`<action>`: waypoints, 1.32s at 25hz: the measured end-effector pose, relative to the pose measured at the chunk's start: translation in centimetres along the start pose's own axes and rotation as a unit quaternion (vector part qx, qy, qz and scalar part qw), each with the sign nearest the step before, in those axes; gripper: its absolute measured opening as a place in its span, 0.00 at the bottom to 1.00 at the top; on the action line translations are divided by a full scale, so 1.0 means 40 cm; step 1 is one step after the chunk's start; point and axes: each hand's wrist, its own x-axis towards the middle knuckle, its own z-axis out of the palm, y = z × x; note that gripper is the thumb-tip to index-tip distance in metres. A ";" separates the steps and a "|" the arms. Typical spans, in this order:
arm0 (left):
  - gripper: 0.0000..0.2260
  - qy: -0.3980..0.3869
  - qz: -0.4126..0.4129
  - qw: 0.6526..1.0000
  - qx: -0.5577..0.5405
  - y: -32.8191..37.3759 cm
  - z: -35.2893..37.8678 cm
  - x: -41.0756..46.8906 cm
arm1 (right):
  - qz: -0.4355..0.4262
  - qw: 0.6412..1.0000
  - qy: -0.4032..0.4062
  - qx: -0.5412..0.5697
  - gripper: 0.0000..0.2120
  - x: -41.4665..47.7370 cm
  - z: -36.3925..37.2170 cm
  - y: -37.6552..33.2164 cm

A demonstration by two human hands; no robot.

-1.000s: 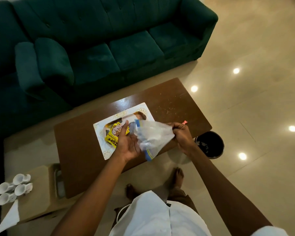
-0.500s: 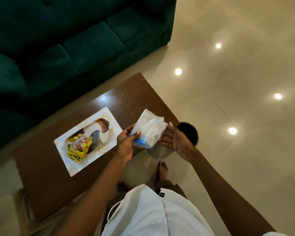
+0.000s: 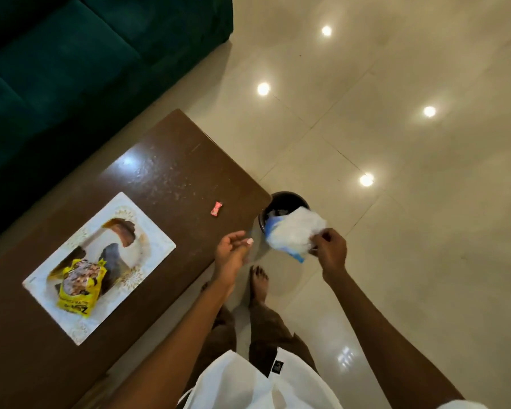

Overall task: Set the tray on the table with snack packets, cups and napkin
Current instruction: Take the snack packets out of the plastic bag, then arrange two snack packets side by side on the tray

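Note:
A white patterned tray lies on the brown coffee table, left of centre. One yellow snack packet rests on the tray's near-left part. My right hand pinches a crumpled clear plastic bag with blue trim, held over a dark round bin on the floor just past the table's right corner. My left hand hovers open and holds nothing, above the table's near edge. No cups or napkin are in view.
A small pink wrapped sweet lies on the table near its right end, among scattered crumbs. A dark green sofa runs behind the table. Glossy beige floor tiles spread to the right. My bare feet stand beside the table.
The plastic bag passed from both hands into my right hand alone and moved right, over the bin. My left hand let go and drew back. The view swung right.

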 end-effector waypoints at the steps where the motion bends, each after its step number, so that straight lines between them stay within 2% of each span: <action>1: 0.15 -0.019 -0.012 1.000 0.022 -0.013 0.015 0.013 | 0.005 0.999 0.046 -0.024 0.06 0.041 -0.004 0.008; 3: 0.10 -0.055 -0.031 0.996 0.071 -0.047 0.047 0.046 | 0.001 0.990 0.111 -0.082 0.06 0.131 0.017 0.026; 5: 0.09 -0.074 -0.040 0.991 0.108 -0.084 0.061 0.080 | -0.010 0.983 0.127 -0.135 0.07 0.216 0.058 0.047; 10: 0.09 -0.050 -0.060 0.987 0.143 -0.156 0.032 0.169 | -0.011 0.967 0.098 -0.234 0.11 0.430 0.179 0.123; 15: 0.08 -0.021 -0.089 0.985 0.149 -0.235 -0.003 0.248 | 0.034 0.955 0.054 -0.291 0.15 0.628 0.317 0.230; 19: 0.09 -0.018 -0.093 0.985 0.144 -0.271 -0.016 0.291 | 0.018 0.939 0.014 -0.344 0.17 0.709 0.390 0.276; 24: 0.10 -0.006 -0.083 0.990 0.116 -0.269 -0.032 0.271 | -0.006 0.940 -0.032 -0.339 0.12 0.589 0.414 0.260; 27: 0.11 -0.014 -0.077 0.992 0.103 -0.237 -0.044 0.227 | -0.027 0.942 -0.079 -0.325 0.10 0.411 0.419 0.269; 30: 0.11 -0.011 -0.055 0.994 0.096 -0.169 -0.078 0.148 | -0.049 0.958 -0.093 -0.267 0.07 0.199 0.412 0.236; 33: 0.12 0.024 -0.025 0.996 0.082 -0.093 -0.153 0.031 | -0.091 0.947 -0.139 -0.276 0.03 0.010 0.380 0.185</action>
